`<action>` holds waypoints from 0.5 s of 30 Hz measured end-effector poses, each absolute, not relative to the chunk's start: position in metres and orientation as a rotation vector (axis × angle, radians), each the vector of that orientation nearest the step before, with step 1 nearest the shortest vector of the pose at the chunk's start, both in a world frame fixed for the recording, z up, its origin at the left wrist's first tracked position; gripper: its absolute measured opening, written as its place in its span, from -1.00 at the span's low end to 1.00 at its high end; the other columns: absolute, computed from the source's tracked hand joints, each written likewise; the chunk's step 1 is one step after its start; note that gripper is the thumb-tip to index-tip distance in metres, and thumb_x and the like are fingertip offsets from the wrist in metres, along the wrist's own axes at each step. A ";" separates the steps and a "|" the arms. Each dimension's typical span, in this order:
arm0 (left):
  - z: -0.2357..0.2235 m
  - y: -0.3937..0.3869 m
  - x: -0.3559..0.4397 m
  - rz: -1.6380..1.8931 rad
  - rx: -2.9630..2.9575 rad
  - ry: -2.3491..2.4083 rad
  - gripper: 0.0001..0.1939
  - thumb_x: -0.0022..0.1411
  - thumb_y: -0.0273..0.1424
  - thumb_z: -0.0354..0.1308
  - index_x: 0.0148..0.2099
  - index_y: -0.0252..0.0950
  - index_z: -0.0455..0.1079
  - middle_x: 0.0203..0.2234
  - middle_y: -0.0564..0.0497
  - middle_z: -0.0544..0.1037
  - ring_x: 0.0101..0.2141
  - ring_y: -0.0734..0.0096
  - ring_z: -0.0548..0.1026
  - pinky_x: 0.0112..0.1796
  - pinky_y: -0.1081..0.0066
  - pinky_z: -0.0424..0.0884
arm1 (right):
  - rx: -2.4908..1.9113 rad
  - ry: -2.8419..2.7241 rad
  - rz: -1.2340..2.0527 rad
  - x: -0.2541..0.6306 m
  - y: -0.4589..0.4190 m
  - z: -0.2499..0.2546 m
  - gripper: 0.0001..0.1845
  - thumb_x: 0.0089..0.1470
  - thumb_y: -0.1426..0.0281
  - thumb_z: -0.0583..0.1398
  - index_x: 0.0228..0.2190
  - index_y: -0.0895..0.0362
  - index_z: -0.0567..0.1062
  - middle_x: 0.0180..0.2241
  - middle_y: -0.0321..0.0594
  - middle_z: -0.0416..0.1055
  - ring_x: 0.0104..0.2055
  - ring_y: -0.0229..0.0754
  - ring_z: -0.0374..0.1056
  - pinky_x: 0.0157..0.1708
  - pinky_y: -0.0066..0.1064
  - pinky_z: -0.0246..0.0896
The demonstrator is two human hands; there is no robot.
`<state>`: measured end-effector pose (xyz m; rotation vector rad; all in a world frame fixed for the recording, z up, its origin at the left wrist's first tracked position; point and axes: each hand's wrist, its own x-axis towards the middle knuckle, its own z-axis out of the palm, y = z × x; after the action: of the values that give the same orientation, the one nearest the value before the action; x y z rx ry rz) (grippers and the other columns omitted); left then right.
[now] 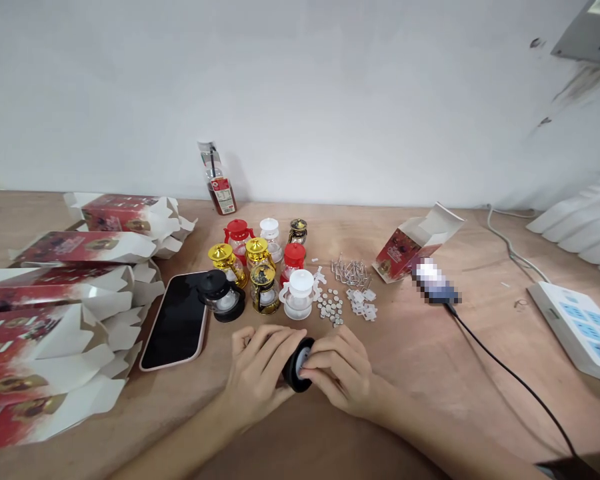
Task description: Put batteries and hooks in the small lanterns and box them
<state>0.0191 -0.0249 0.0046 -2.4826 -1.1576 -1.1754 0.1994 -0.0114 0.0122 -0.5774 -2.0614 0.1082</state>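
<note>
My left hand (260,370) is wrapped around a small black lantern (291,373), tipped on its side with its round base facing right. A pale disc fills the base's black rim. The fingers of my right hand (341,370) are pinched together against that disc; whatever lies between the fingertips is hidden. Just beyond my hands stand several mini lanterns, among them a white one (299,293), a black one (223,293), a gold one (225,257) and a red one (293,257). Button cells (331,307) lie loose near my right hand, beside small white plastic pieces (363,305) and bent metal wires (350,272).
Opened red-and-white cartons (55,333) are piled on the left, beside a phone (176,323). A bottle (220,187) stands against the wall. To the right are an upright carton (405,247), a blurred-out device (434,283) on a black cable, and a power strip (580,323).
</note>
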 end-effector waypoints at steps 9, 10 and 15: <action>0.012 -0.019 0.017 -1.132 -2.476 -1.160 -0.58 0.09 -0.34 0.21 0.01 -0.34 0.29 -0.31 -0.09 0.59 -0.34 0.27 0.49 -0.27 0.32 0.16 | -1.048 -1.771 0.253 0.220 0.026 0.006 -0.91 0.22 0.46 -0.01 -0.33 0.07 0.26 -0.41 -0.23 0.37 -0.39 -0.22 0.33 -0.38 -0.41 0.21; 0.013 -0.019 0.017 -1.140 -2.478 -1.156 -0.57 0.08 -0.35 0.22 0.00 -0.34 0.29 -0.32 -0.09 0.59 -0.34 0.26 0.49 -0.27 0.31 0.18 | -1.197 -1.778 0.248 0.225 0.038 0.006 -0.90 0.22 0.43 0.01 -0.36 0.08 0.27 -0.44 -0.24 0.37 -0.41 -0.22 0.32 -0.39 -0.41 0.20; 0.011 -0.017 0.016 -1.178 -2.507 -1.139 -0.55 0.11 -0.32 0.21 0.04 -0.32 0.26 -0.31 -0.11 0.59 -0.32 0.24 0.52 -0.26 0.31 0.32 | -1.454 -2.039 0.227 0.235 0.094 0.007 -0.87 0.13 0.44 0.14 -0.46 0.12 0.42 -0.40 -0.19 0.45 -0.38 -0.18 0.34 -0.35 -0.41 0.15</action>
<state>0.0161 -0.0169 0.0107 -2.5067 -1.1394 -1.1781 0.2347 0.0938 0.0074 -1.4540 -2.0395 0.2266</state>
